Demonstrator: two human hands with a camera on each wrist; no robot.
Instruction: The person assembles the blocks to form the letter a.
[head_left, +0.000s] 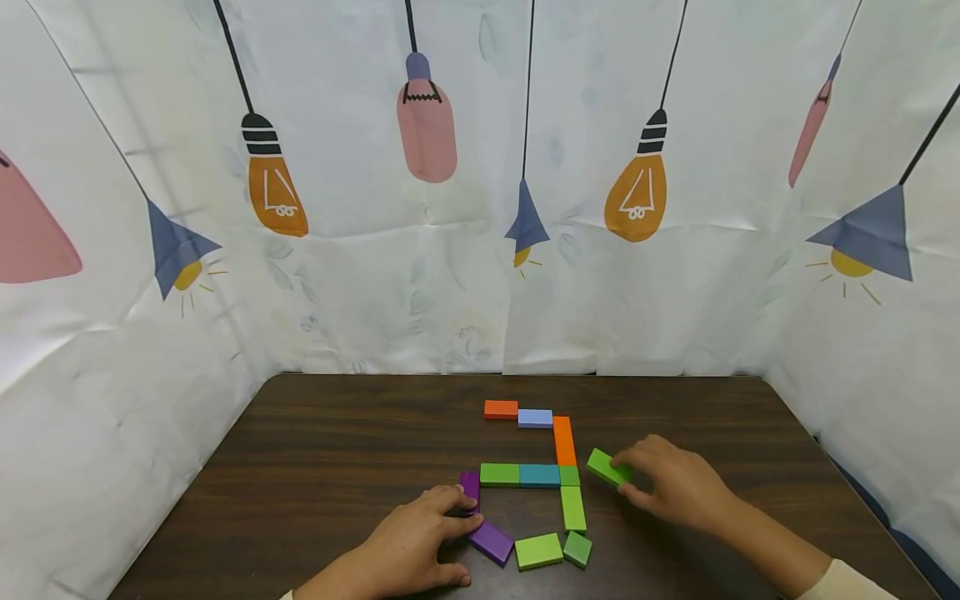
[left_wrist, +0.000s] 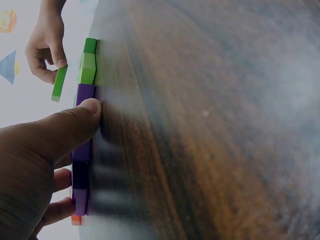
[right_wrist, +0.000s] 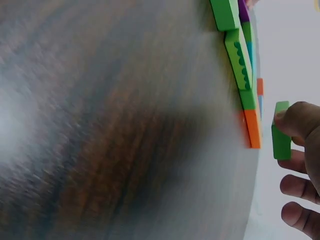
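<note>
My right hand (head_left: 678, 483) pinches a bright green block (head_left: 604, 467) between thumb and fingers, right of the row of blocks. In the right wrist view that green block (right_wrist: 281, 140) is off the table, under the thumb. My left hand (head_left: 408, 542) rests its fingertips on an upright-lying purple block (head_left: 469, 485) and a slanted purple block (head_left: 491, 542); its thumb points toward the slanted one. Beside these lie a lime block (head_left: 538, 552), a small green block (head_left: 577, 549) and a long lime block (head_left: 573, 508).
The dark wooden table (head_left: 337, 442) also bears a green block (head_left: 499, 475), a teal block (head_left: 539, 476), a small green block (head_left: 569, 476), a long orange block (head_left: 564, 440), a light blue block (head_left: 535, 418) and a red-orange block (head_left: 501, 409). A printed curtain (head_left: 360, 292) surrounds it.
</note>
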